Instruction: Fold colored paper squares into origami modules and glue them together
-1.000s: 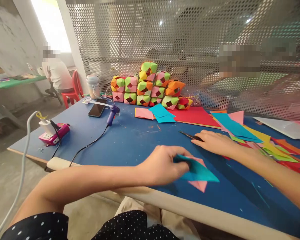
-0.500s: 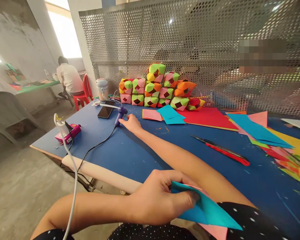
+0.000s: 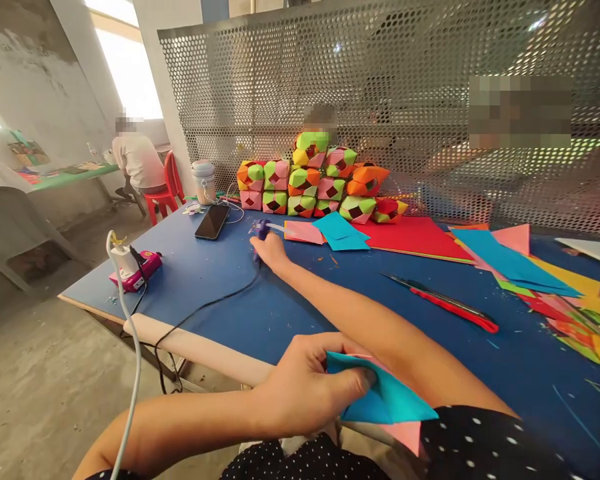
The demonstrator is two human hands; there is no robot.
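My left hand [image 3: 310,383] is closed near the front of my body, thumb on top, pinching a folded blue paper piece [image 3: 397,395]. A pink paper layer [image 3: 408,435] shows beneath the blue one. Stretched out across the blue table [image 3: 290,310], my right hand [image 3: 273,251] is wrapped round a purple glue gun [image 3: 263,229]. The glue gun's handle is partly hidden by the fingers, and a pale glue stick [image 3: 277,228] pokes out of its back toward the right. From its lower end a black cord [image 3: 215,291] runs to the table's front edge.
Stacked paper balls [image 3: 304,180] stand against the perforated metal screen [image 3: 280,87]. A phone [image 3: 213,222] and a pink power strip [image 3: 145,269] lie at left. A red-handled cutter [image 3: 450,305], blue sheets [image 3: 341,232] and paper scraps [image 3: 575,327] are at right.
My right hand has closed round the glue gun and shifted it to the right, turning it so the glue stick points right. My left hand has moved slightly left with the folded paper.
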